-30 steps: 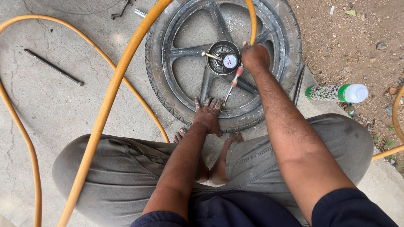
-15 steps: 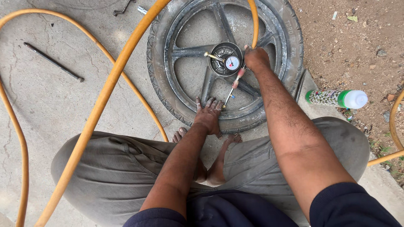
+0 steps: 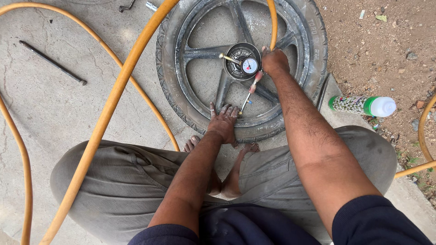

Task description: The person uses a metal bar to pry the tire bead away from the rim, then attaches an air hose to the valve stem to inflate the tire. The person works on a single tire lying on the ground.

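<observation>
Wheel (image 3: 200,81) with black tyre lay flat on concrete, far of the squatting person. Left hand (image 3: 223,123) pressed spread-fingered on the near rim; right hand (image 3: 274,61) gripped the gauge inflator (image 3: 249,68) by the hub. Probably heavy and stiff; spokes offer the best hold.

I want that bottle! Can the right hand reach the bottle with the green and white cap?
Probably yes. The right hand grips the inflator handle by the gauge; the bottle lies just right of that forearm, nothing between.
</observation>
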